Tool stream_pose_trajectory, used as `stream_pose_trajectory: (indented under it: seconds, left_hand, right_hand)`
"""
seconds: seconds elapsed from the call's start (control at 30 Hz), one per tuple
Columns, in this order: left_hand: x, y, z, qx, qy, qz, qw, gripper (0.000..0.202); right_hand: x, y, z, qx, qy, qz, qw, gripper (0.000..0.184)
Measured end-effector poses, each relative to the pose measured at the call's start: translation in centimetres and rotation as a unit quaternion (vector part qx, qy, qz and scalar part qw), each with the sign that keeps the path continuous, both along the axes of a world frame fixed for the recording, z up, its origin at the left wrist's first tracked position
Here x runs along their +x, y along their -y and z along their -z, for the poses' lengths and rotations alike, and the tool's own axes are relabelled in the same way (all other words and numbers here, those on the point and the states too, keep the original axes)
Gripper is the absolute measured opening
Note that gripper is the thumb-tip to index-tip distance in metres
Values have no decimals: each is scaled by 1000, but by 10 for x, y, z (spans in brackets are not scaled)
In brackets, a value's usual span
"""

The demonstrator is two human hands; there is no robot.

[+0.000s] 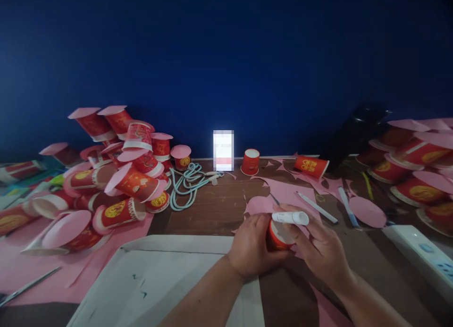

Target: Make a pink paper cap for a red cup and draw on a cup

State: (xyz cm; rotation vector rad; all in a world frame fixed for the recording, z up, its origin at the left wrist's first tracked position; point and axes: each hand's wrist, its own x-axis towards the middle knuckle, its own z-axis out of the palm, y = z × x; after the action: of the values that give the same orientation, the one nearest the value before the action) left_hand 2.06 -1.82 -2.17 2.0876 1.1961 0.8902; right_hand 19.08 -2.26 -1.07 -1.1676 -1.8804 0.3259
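My left hand (253,246) is wrapped round a red paper cup (278,238), with a pale round end facing up. Fingers hide much of the cup's side. Just above that pale end, my right hand (316,242) grips a white marker (290,218), its blunt end pointing right. Its far end is hard to make out. Behind both hands lies a cut sheet of pink paper (283,188). To their right another white pen (317,207) rests on the paper and the brown table.
Red cups with pink discs (136,180) pile up at left, more (421,166) at right. A pale blue cable (184,195) lies coiled behind a white board (170,275). A power strip (421,251) sits at right. One cup (251,163) stands near the blue wall.
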Motion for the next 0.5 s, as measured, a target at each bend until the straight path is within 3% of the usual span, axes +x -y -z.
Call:
stream_pose_trajectory:
  seconds: [0.23,0.5]
  left_hand:
    - [0,-1,1,-2,-24,-1,1000,49]
    - [0,-1,5,0,-10,8,1000,53]
  right_hand:
    - [-3,0,-6,16,22,-30,999,33]
    - [-4,3,-12,17,45,-31,998,28]
